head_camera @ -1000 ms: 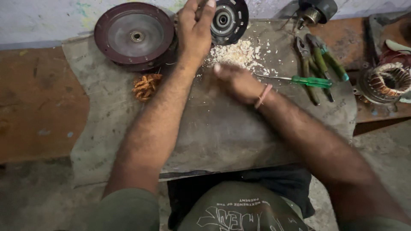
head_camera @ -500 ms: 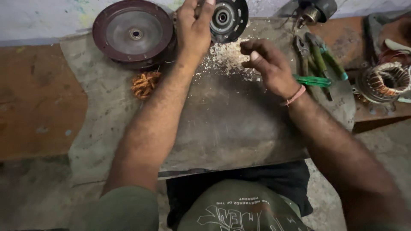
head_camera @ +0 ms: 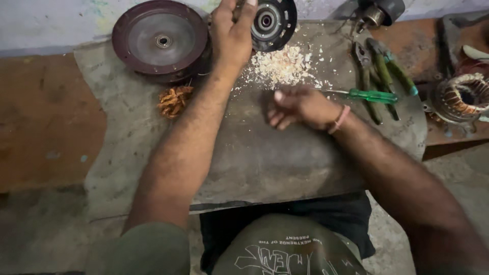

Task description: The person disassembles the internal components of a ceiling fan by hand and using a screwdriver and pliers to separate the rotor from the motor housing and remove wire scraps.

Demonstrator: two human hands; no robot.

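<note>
**Student:** What did the left hand [head_camera: 232,35] hold?

**Instructor:** It grasped the black motor housing [head_camera: 272,21], fingers clasped over the housing's left rim, at the far edge of the grey work slab [head_camera: 265,158]. The housing stood tilted, its central bearing facing the camera.

**Student:** And the right hand [head_camera: 300,106]?

**Instructor:** It lay low over the middle of the slab, fingers curled loosely inward. Whether anything sat within that curl could not be told. It was just beside the tip of the green-handled screwdriver [head_camera: 369,95], which lay toward the slab's right edge.

**Student:** What lay between the hands?

**Instructor:** A scatter of pale shavings [head_camera: 282,66], directly below the housing and beyond the right hand.

**Student:** What else lay on the slab?

**Instructor:** A dark red round cover [head_camera: 160,40] rested at the far left corner, with a clump of copper wire [head_camera: 174,100] just in front of it. Green-handled pliers [head_camera: 379,76] lay near the far right corner, and a wound stator [head_camera: 463,97] sat past the right edge.
</note>
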